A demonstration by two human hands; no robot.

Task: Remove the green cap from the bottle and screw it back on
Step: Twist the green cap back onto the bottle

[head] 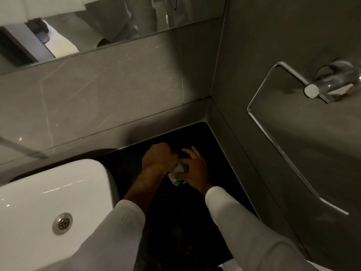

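Note:
A small bottle [177,178] with a white and green label stands on the black counter [175,222] in the corner. My left hand [159,157] is closed over the bottle's top, so the green cap is hidden under it. My right hand [193,166] wraps the bottle's body from the right, with the fingers spread around it. Only a patch of label shows between the two hands.
A white basin [48,202] with a metal drain [62,223] sits to the left of the counter. Grey tiled walls close the back and right sides. A chrome towel ring [283,133] hangs on the right wall. A mirror [97,26] runs above.

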